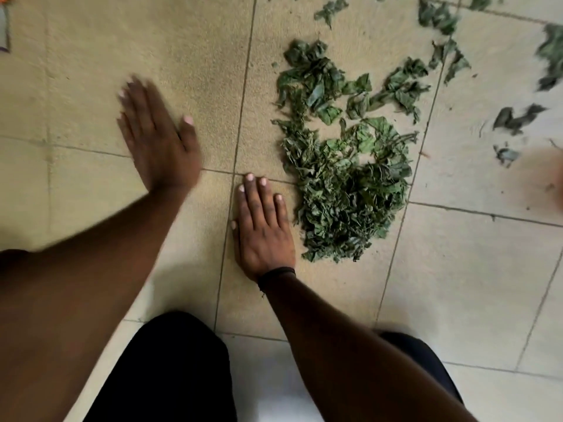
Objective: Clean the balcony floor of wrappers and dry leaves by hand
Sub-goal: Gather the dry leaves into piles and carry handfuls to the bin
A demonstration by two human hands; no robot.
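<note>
A heap of dry green leaves [344, 166] lies on the tiled floor [457, 284], right of centre. My right hand [263, 226] rests flat on the floor with straight fingers, just left of the heap and close to its edge. My left hand [158, 135] is flat and blurred over bare tiles further left, fingers straight, holding nothing. More loose leaves [438, 16] are scattered toward the top right, and single pieces [518, 118] lie at the right.
A wrapper's edge [4, 28] with an orange bit shows at the top left corner. My knees in black fabric [170, 370] fill the bottom of the view. Grout lines cross the beige tiles.
</note>
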